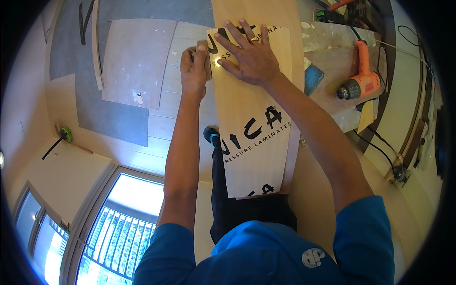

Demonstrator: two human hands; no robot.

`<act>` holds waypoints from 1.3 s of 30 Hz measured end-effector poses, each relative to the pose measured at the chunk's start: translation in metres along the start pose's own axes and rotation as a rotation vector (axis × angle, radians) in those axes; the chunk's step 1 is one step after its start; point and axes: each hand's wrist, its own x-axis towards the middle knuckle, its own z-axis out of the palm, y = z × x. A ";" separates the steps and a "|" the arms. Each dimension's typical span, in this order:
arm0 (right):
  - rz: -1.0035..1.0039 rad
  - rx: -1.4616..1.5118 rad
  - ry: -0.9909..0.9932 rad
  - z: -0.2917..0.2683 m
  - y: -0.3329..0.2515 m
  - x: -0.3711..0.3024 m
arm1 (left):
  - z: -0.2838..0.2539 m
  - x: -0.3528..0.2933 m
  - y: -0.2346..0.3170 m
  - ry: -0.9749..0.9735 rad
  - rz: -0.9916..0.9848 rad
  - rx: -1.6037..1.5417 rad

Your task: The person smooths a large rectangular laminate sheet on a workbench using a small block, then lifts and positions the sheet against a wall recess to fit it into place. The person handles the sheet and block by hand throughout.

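Observation:
A long pale laminate panel (251, 99) with black printing lies lengthwise in front of me on a wider light wooden board (295, 66). My right hand (252, 59) rests flat on the panel's far part, fingers spread, a ring on one of them. At the panel's far left edge, my left hand (192, 73) is closed round a small brown block (208, 69), its flat side against that edge. It looks like a sanding block, but the fingers cover much of it. The panel's near end reaches over my dark trousers.
To the right, an orange heat gun (365, 80) lies on a paint-spotted board (339, 107) beside a blue flat piece (313, 78). Cables run along the right side. Grey and pale sheets (137, 61) cover the floor at left. A glass door (121, 213) stands at lower left.

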 end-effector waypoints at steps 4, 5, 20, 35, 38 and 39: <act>-0.036 0.072 0.054 0.001 -0.008 0.004 | -0.001 0.045 0.019 -0.004 0.015 -0.072; -0.027 0.053 0.027 0.001 -0.007 0.001 | 0.002 0.045 0.024 -0.012 -0.009 -0.114; -0.006 0.039 0.044 0.005 0.001 0.001 | -0.006 -0.017 0.001 0.000 0.002 0.133; 0.010 0.006 -0.011 0.001 0.003 -0.001 | -0.047 -0.147 -0.040 0.009 -0.075 0.400; 0.009 -0.065 -0.002 0.004 0.005 -0.003 | -0.079 -0.201 -0.062 0.013 -0.331 0.078; -0.006 -0.003 -0.039 -0.001 0.005 -0.003 | -0.081 -0.184 -0.051 0.026 -0.381 0.040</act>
